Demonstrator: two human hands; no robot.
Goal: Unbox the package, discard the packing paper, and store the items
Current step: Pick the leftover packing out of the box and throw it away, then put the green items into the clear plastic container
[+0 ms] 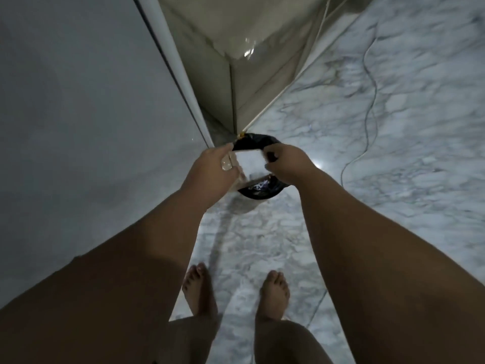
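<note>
Left hand (210, 166): it is gripping the left side of the box (248, 165), the thumb lying over the top edge and the fingers wrapping the side.
Right hand (286, 160): it is pinching the right edge of the box, fingers pressed together on it.
Box: a small pale carton, hanging between the two hands and tilting a little; one white face is looking up at the camera. I cannot tell if it is open or if something is inside.
Bin (258, 190): a round bin with a black bag, standing on the floor directly under the hands, partly hidden by the box.
Paper: something pale is lying in the bin below the box, too blurred to name.
Floor (393, 127): marble pattern, a thin cable (367, 122) is running well to the right of the right hand.
Wall (78, 114): it is rising close to the left of the left hand.
Step, as I judge: the person is probably emptying packing paper over the bin.
Risk one: if items are inside, tilting the box more could send them into the bin with the paper.
Risk two: the right hand is holding only by a pinch, so the box could slip and fall in.
Risk three: the bare feet (236, 292) are stepping near the cable, so it could catch a foot.
</note>
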